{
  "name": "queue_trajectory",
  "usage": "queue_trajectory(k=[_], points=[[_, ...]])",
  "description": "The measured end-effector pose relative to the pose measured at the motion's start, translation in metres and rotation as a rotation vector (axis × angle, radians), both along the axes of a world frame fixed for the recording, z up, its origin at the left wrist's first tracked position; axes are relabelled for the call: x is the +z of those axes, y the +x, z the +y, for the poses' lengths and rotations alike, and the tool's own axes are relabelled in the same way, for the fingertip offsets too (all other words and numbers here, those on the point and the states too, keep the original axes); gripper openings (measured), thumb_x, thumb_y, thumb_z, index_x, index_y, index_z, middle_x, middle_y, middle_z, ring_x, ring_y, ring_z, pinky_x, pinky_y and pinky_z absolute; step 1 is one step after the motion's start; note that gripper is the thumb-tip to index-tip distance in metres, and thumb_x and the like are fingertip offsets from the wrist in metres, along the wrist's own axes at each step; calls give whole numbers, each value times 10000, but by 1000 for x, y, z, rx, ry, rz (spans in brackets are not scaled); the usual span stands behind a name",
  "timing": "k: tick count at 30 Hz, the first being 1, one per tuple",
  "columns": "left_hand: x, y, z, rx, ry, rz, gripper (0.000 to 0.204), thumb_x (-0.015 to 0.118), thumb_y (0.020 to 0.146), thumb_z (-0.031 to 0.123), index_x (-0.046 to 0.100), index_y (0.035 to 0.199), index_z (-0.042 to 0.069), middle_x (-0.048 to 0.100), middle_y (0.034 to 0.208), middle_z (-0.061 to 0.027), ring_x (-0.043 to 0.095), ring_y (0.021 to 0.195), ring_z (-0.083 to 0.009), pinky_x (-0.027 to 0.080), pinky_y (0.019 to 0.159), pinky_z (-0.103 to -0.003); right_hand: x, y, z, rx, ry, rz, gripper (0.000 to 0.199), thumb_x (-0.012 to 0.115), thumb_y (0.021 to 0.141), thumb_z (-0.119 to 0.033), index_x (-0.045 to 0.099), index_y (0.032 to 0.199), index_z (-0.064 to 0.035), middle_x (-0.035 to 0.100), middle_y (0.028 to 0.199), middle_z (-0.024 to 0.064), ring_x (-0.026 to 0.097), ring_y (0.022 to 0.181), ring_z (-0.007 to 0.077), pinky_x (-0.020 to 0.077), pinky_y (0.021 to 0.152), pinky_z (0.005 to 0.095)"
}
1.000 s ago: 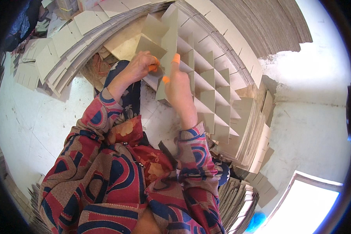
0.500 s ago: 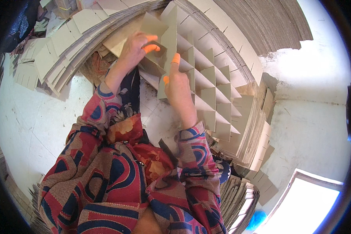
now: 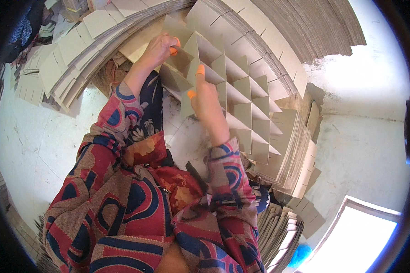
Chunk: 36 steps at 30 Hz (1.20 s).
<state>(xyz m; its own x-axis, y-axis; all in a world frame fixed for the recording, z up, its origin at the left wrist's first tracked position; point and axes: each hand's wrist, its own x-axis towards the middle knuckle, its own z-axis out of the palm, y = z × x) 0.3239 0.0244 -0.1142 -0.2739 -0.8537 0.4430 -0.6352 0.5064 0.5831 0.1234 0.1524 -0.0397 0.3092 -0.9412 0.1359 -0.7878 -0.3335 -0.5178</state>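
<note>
A grey cardboard divider grid [image 3: 236, 91] of crossed, slotted strips stands in front of me on stacked sheets. My left hand [image 3: 158, 50], with orange finger covers, is closed at the upper edge of a cross strip [image 3: 182, 58] at the grid's left side. Lower and to the right, my right hand [image 3: 208, 98] is at the long outer strip [image 3: 192, 52]. Its covered index finger stretches along that strip's top edge and the thumb lies on its left side. The other right fingers are mostly hidden.
Slotted cardboard sheets [image 3: 282, 54] are stacked behind the grid, with a thick pile [image 3: 323, 27] beyond. More sheets [image 3: 73, 50] fan out at the far left. Cardboard pieces [image 3: 278, 232] stand by my right side, near a blue object [image 3: 299, 255] and a bright framed opening [image 3: 355, 236].
The long outer strip, which stood tall above the grid, is now lower among the cross strips. My left hand has closed on a cross strip; my right hand has shifted slightly left.
</note>
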Motion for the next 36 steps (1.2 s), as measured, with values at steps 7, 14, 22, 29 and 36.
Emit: queue_trajectory(k=[7, 14, 22, 29, 36], points=[[49, 0, 40, -34, -218, 180, 518, 770, 692, 131, 626, 1189, 106, 641, 1062, -122, 578, 1028, -284, 457, 867, -368, 4, -15, -21, 41, -1, 109, 625, 592, 755, 24, 317, 1301, 154, 611, 833, 289, 614, 800, 437, 499, 680, 466], [46, -11, 74, -297, -47, -234, 819, 767, 623, 115, 426, 1367, 83, 423, 1385, -133, 346, 1310, -313, 316, 1069, -423, -1, -13, -17, -9, 182, 205, 528, 699, 798, -236, 519, 1217, 30, 630, 857, 243, 635, 828, 361, 495, 677, 418], [70, -52, 58, -443, -97, -430, 870, 737, 617, 62, 353, 1398, 54, 388, 1416, -115, 253, 1378, -314, 244, 1125, -466, -17, -175, -50, -593, -684, 493, 543, 616, 865, -389, 499, 1231, -4, 661, 762, 175, 640, 701, 389, 502, 587, 437], [64, -90, 3, -491, -116, -514, 853, 724, 638, 49, 367, 1409, 127, 361, 1456, -70, 223, 1398, -301, 232, 1137, -432, -6, -185, -11, -394, 368, 169, 777, 598, 843, -484, 347, 1337, 61, 646, 877, 247, 648, 817, 383, 525, 714, 452], [28, -95, -38, -707, -113, -514, 310, 678, 719, 107, 628, 1025, 113, 639, 1061, -38, 526, 1116, -250, 368, 974, -383, -61, -136, 45, -277, 71, 257, 258, 602, 841, -122, 542, 1047, 20, 619, 756, 202, 620, 753, 366, 488, 647, 449]])
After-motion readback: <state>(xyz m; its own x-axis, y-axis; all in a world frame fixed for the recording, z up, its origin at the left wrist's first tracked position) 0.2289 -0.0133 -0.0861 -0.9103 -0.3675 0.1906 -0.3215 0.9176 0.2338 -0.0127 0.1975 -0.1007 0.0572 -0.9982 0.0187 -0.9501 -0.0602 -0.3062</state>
